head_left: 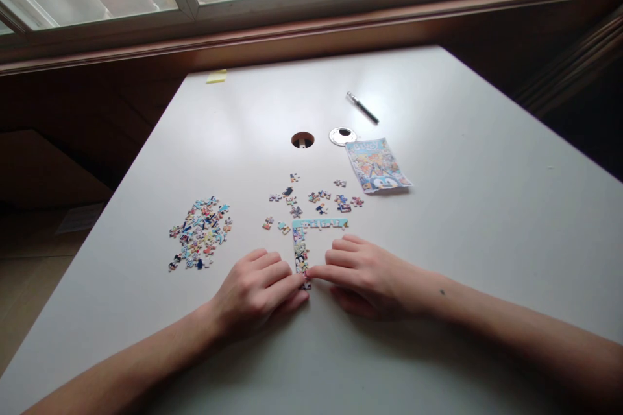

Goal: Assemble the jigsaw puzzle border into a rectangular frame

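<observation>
Beyond the left hand and off to its left lies a heap of loose puzzle pieces (pixel 204 233). Next comes the left hand (pixel 263 282) itself, its fingers bent close together, narrow at the tips, which touch the near end of the joined L-shaped strip (pixel 299 243); whether it pinches a piece I cannot tell. The strip runs away between the hands, then turns right, passing just beyond the right hand's knuckles. Further from both hands, around that corner, are scattered pieces (pixel 296 212). The right hand (pixel 365 269) is loosely open — index outstretched to the strip's near end, thumb apart, no piece showing in it. Past it lies a picture sheet (pixel 378 165). The step in hand looks like pressing or aligning that end — the next move, I judge, calls for light fingertip pressure with the strip kept steady.
</observation>
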A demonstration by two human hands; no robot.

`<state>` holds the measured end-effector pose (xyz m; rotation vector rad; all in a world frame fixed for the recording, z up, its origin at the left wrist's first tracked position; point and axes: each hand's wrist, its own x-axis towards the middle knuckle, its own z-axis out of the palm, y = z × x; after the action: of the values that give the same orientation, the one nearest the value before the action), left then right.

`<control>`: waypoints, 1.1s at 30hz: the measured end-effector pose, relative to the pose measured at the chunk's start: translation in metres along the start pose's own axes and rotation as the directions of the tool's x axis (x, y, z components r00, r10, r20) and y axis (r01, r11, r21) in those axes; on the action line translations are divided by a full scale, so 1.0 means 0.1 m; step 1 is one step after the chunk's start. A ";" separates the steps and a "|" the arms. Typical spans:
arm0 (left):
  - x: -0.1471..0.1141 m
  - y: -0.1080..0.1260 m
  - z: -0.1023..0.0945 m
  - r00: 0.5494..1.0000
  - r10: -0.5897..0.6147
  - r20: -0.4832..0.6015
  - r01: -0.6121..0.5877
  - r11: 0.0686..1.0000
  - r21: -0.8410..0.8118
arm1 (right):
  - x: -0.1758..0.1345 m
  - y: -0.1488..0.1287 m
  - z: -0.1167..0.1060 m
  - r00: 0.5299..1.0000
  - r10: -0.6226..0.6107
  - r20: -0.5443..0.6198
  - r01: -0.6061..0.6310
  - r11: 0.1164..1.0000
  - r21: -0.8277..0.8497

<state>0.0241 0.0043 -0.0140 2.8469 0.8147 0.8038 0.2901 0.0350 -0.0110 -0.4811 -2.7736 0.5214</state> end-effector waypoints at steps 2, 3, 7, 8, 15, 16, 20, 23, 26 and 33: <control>0.00 0.00 0.00 1.000 0.001 0.003 -0.001 1.000 0.003 | 0.00 0.00 0.00 1.000 0.001 -0.002 -0.001 1.000 -0.003; 0.00 0.00 0.00 1.000 0.003 0.001 -0.003 1.000 0.006 | 0.00 0.00 0.00 1.000 0.000 -0.003 0.000 1.000 -0.003; 0.00 0.01 -0.01 1.000 0.005 0.001 -0.005 1.000 0.012 | 0.01 -0.01 -0.01 1.000 0.003 0.002 -0.003 1.000 -0.004; 0.01 0.01 -0.01 1.000 0.004 0.001 -0.004 1.000 0.013 | 0.02 -0.01 -0.02 1.000 0.005 0.003 -0.005 1.000 -0.006; 0.01 0.02 -0.01 1.000 0.020 -0.009 -0.020 0.999 0.026 | 0.03 -0.02 -0.02 1.000 0.011 0.008 -0.011 1.000 -0.010; 0.01 0.02 0.00 1.000 0.022 -0.008 -0.021 0.999 0.029 | 0.02 -0.02 -0.02 1.000 0.010 0.009 -0.010 1.000 -0.009; 0.02 0.02 -0.01 1.000 0.025 -0.003 -0.025 0.999 0.036 | 0.02 -0.02 -0.02 1.000 0.008 0.003 -0.008 1.000 -0.006; 0.03 0.01 -0.01 1.000 0.026 -0.007 -0.025 0.999 0.039 | 0.02 -0.01 -0.02 1.000 0.010 0.014 -0.010 1.000 -0.002; 0.03 0.01 -0.02 1.000 0.027 -0.010 -0.027 0.999 0.035 | 0.02 -0.01 -0.02 1.000 0.012 0.019 -0.012 1.000 0.001; 0.02 0.02 -0.01 1.000 0.023 -0.005 -0.023 0.999 0.032 | 0.03 -0.01 -0.02 1.000 0.014 0.019 -0.015 1.000 0.001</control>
<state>0.0258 0.0036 -0.0121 2.8884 0.8037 0.8086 0.2881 0.0353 -0.0078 -0.4990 -2.7898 0.5328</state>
